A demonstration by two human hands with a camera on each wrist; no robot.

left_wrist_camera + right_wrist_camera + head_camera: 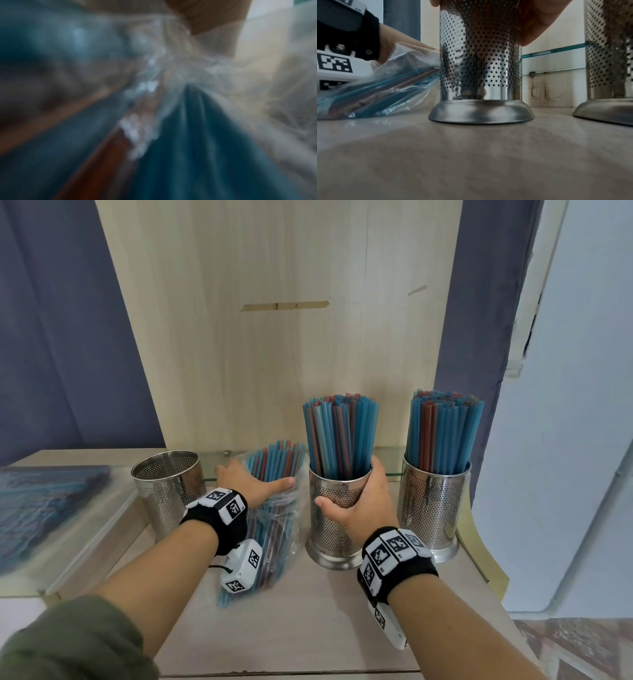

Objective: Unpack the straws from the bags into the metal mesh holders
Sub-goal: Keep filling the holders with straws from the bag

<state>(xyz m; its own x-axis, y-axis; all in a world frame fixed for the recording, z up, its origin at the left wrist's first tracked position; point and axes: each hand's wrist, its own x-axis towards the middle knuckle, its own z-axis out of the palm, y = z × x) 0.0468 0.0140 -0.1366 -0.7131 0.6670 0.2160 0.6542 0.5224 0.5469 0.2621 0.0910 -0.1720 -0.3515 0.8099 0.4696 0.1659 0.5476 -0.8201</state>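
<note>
Our right hand (pixel 356 501) wraps round the upper part of the middle holder (pixel 334 529), thumb on the near side and fingers (pixel 378 470) curled over the far rim, clamped on the perforated metal. That holder stands upright on the bench (pixel 308 621), packed with blue and reddish straws (pixel 342 433). From the right wrist view its flared base (pixel 481 112) sits flat on the wood.

Our left hand (pixel 250 482) lies over the clear plastic bag (pixel 270 529) just left of the middle holder, thumb stretched across the bundle of bagged straws (pixel 277 460) that sticks out of the bag's open end; we cannot tell how the other fingers lie, since the hand's back hides them. The left wrist view is a blur of plastic and blue and red straws.

An empty holder (pixel 169 491) stands left of the bag. A full holder (pixel 433 508) stands at the right, apart from the middle one. A light wooden panel (pixel 274 337) rises behind.
</note>
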